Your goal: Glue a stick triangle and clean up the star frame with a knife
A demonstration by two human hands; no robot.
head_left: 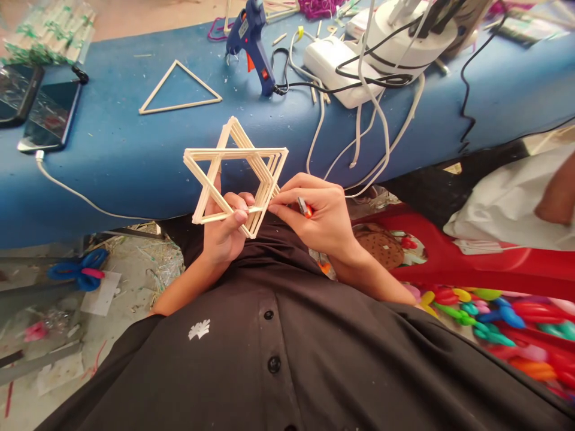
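A six-pointed star frame (236, 154), built of stacked layers of thin wooden sticks, is held up just in front of the table edge. My left hand (224, 239) grips its lower part, thumb in front and fingers behind and inside the frame. My right hand (321, 215) is closed, its thumb and fingertips pinched at the star's right side; whether they hold a stick there is hidden. Tucked in that same hand is a small tool (305, 208) with a grey tip and orange-red body. Beyond the star, a single stick triangle (182, 106) lies flat on the table.
A blue glue gun (256, 48) stands on the blue table (117, 143), its cable running to a white power strip (336, 69) among tangled cords. Phones (51, 111) and bagged sticks (54, 30) lie left. At right are a red chair (449, 245), balloons (498, 323) and another person's arm (557, 194).
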